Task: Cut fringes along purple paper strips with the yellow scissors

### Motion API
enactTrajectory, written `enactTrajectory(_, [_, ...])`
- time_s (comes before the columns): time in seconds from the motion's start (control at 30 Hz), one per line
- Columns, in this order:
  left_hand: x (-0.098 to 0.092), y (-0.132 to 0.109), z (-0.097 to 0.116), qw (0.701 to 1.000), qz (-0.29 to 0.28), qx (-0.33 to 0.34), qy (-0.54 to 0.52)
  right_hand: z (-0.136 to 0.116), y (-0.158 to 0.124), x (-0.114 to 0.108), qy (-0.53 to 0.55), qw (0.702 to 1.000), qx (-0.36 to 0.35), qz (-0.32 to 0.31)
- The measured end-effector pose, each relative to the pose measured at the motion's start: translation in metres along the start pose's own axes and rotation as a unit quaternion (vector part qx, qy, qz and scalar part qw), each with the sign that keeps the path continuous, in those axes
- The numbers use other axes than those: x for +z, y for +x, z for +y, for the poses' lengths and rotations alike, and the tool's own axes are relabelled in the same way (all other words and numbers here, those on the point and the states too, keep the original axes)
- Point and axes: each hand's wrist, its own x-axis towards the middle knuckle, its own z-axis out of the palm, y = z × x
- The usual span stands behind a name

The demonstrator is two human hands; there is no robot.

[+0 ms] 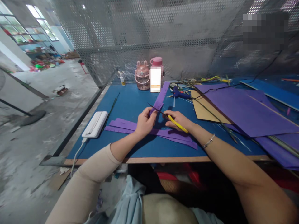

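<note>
My left hand (146, 122) pinches a purple strip (161, 97) with short slits along its edge; the strip slants up and away over the table. In my right hand (175, 119) is a pair of scissors (177, 123) with yellow handles, my fingers wrapped round them. Their dark blades reach across the strip, just beyond my left fingertips. Whether the blades are parted is hard to see. Under my hands lie more purple strips (123, 125), some with slit edges, spread sideways on the blue tabletop (130, 102).
A white power bank (95, 124) with a cable lies left. Behind stand a pink jar (143, 77), a pink-capped bottle (157, 61) and a small glue bottle (122, 80). A blue glue gun (181, 93), black tape roll (173, 86) and purple sheets (247, 109) are right. A perforated metal panel (187, 25) backs the table.
</note>
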Motion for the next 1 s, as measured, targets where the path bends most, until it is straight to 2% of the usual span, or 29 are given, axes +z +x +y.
enactTrajectory(0.37, [-0.005, 0.005, -0.002, 0.998, -0.020, -0.052, 0.004, 0.003, 0.002, -0.003, -0.047, 0.995, 0.062, 0.055])
enactTrajectory(0.47, [-0.005, 0.006, -0.002, 0.999, -0.005, -0.046, 0.008, 0.004, 0.002, -0.004, -0.047, 0.995, 0.072, 0.047])
enactTrajectory(0.67, [-0.003, 0.006, -0.006, 0.999, 0.036, -0.015, 0.027, 0.005, 0.002, -0.005, -0.075, 0.997, 0.024, -0.001])
enactTrajectory(0.83, [-0.002, 0.006, -0.008, 0.999, 0.022, -0.002, 0.027, 0.009, 0.002, -0.004, -0.073, 0.997, -0.015, -0.008])
enactTrajectory(1.0, [-0.002, 0.004, -0.007, 1.000, 0.008, -0.002, 0.019, 0.005, 0.001, -0.004, -0.053, 0.999, -0.012, 0.003])
